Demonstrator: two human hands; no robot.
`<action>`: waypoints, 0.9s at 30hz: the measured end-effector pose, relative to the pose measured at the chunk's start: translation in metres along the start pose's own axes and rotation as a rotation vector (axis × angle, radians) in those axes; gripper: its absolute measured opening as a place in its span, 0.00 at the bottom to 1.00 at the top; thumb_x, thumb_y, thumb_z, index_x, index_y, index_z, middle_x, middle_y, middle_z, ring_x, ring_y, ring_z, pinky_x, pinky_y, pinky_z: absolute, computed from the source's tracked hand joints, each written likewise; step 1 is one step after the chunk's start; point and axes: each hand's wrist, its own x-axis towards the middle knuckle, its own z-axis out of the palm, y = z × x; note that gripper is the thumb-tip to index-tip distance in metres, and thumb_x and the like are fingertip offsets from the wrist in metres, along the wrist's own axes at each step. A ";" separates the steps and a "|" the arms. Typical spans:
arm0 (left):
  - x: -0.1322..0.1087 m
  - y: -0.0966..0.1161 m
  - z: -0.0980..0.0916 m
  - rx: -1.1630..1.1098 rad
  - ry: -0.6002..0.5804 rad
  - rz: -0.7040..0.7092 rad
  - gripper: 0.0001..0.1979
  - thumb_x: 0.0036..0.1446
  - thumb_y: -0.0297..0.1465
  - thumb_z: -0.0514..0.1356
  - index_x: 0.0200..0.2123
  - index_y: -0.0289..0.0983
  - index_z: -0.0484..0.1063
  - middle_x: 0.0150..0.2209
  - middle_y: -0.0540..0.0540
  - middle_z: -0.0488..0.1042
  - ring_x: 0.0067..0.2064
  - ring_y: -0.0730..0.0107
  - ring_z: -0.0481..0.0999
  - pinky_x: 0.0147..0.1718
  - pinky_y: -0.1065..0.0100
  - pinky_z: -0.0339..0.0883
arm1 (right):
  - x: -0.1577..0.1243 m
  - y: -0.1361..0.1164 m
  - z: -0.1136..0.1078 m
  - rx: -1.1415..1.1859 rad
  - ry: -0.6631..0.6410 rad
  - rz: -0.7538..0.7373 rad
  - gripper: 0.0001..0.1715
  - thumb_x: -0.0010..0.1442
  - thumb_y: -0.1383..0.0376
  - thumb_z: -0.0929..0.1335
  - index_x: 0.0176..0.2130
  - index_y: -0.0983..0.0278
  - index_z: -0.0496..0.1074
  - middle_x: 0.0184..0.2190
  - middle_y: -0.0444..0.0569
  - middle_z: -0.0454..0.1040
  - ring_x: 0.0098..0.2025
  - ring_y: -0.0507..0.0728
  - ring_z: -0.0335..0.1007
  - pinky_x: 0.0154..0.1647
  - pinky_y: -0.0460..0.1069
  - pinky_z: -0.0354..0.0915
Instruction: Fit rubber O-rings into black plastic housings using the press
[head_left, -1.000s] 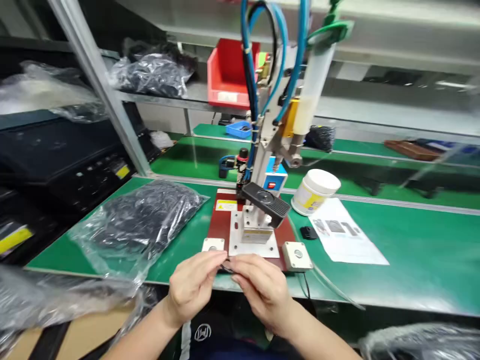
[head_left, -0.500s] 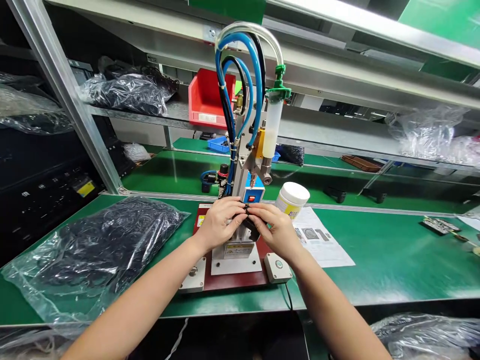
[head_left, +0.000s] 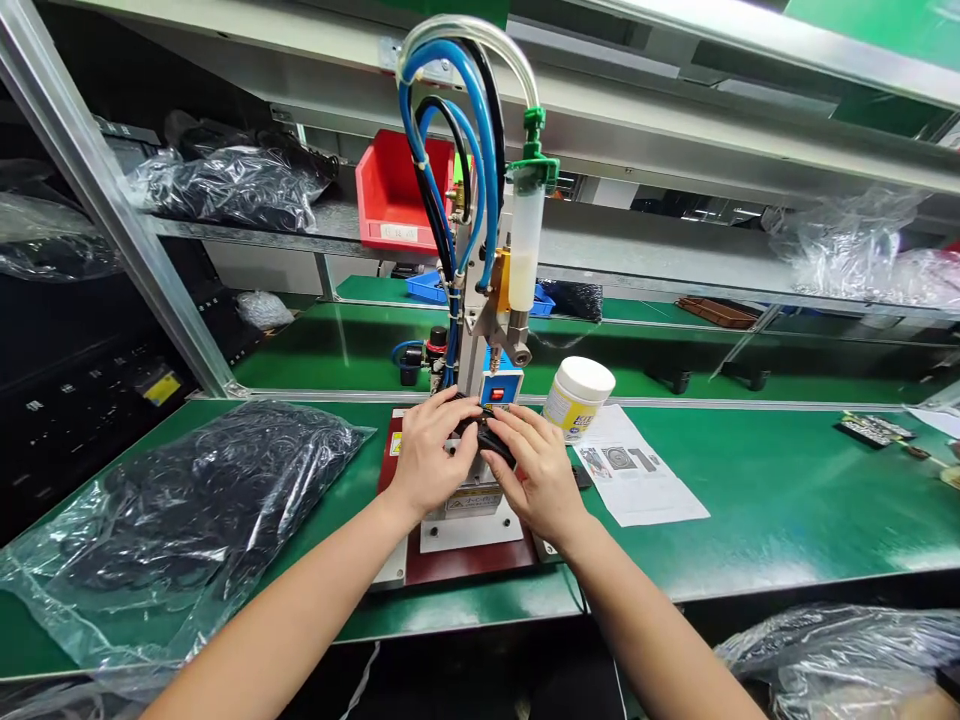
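A small black part [head_left: 491,440], its exact kind unclear, is held between both hands in front of a bench-top dispensing machine. My left hand [head_left: 431,455] is closed on its left side, thumb and fingertips pressing it. From the right, my right hand [head_left: 538,475] grips the same part, covering much of it. Just above the hands is the machine's nozzle, below a translucent syringe [head_left: 526,245] with a green cap. The machine's dark red base [head_left: 472,565] spreads beneath them, with a white plate on it.
A clear bag of black rings [head_left: 217,490] lies left on the green bench. Right of the machine are a white jar [head_left: 581,395] and a printed sheet [head_left: 645,470]. A red bin [head_left: 401,195] sits on the shelf behind. A circuit board [head_left: 874,430] lies far right.
The hands have shifted slightly down and apart, showing more of the black part, and both still hold it. The camera view has moved a little.
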 end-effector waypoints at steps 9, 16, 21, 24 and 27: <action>-0.018 -0.007 -0.017 0.193 -0.002 0.283 0.20 0.59 0.28 0.58 0.55 0.39 0.66 0.54 0.40 0.73 0.60 0.52 0.67 0.53 0.52 0.59 | -0.072 0.010 -0.023 0.103 0.213 0.252 0.18 0.62 0.71 0.66 0.51 0.62 0.68 0.51 0.56 0.72 0.53 0.62 0.67 0.55 0.63 0.64; -0.141 -0.022 -0.058 0.310 -0.068 0.126 0.14 0.57 0.24 0.59 0.46 0.39 0.72 0.41 0.42 0.79 0.47 0.53 0.76 0.47 0.54 0.62 | -0.162 0.017 -0.030 0.062 0.013 0.509 0.16 0.64 0.69 0.63 0.51 0.60 0.67 0.44 0.53 0.74 0.48 0.61 0.69 0.47 0.59 0.68; -0.180 -0.028 -0.059 0.417 -0.112 0.164 0.18 0.55 0.24 0.61 0.51 0.38 0.70 0.45 0.40 0.78 0.47 0.52 0.77 0.44 0.56 0.63 | -0.161 0.006 -0.023 -0.035 -0.086 0.423 0.22 0.62 0.70 0.64 0.55 0.63 0.64 0.45 0.55 0.74 0.51 0.63 0.67 0.46 0.59 0.66; -0.174 -0.026 -0.059 0.480 -0.079 0.201 0.15 0.54 0.25 0.62 0.46 0.39 0.73 0.38 0.44 0.80 0.42 0.53 0.78 0.41 0.56 0.61 | -0.154 0.002 -0.021 -0.096 -0.143 0.426 0.19 0.61 0.69 0.64 0.53 0.64 0.65 0.43 0.54 0.75 0.51 0.64 0.66 0.46 0.59 0.63; -0.166 -0.026 -0.062 0.483 -0.118 0.157 0.09 0.55 0.29 0.61 0.41 0.39 0.74 0.34 0.44 0.79 0.41 0.51 0.77 0.36 0.57 0.60 | -0.149 0.002 -0.018 -0.103 -0.154 0.484 0.14 0.62 0.68 0.64 0.49 0.64 0.66 0.39 0.53 0.75 0.48 0.63 0.67 0.45 0.58 0.61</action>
